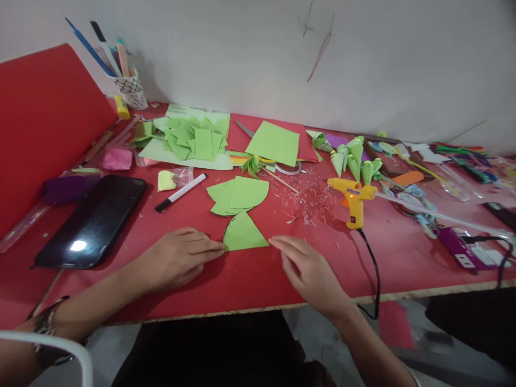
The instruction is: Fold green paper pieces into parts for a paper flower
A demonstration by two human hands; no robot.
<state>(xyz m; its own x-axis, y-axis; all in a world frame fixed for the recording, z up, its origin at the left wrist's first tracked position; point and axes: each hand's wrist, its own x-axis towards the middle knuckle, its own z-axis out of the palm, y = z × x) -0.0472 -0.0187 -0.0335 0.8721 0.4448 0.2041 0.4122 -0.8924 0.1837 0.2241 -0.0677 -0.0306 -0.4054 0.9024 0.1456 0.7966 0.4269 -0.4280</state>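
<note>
A green paper quarter-circle (245, 234) lies flat on the red table, its point away from me and one straight edge towards me. The fingertips of my left hand (181, 258) touch its left corner. At its right corner rest the fingertips of my right hand (308, 266). Both hands lie with fingers stretched out, and neither grips the paper. Just beyond is a small pile of similar green paper pieces (248, 192), some with dark marker lines along the edge. A yellow glue gun (351, 198) with a glue stick in it lies right of my right hand.
A black phone (94, 220) and a white marker (181, 192) lie on the left. Behind are cut green papers (195, 141), scissors (291, 169) and rolled green paper cones (355, 158). A purple power socket (461, 248) sits at the right, near the glue gun's cord (373, 263).
</note>
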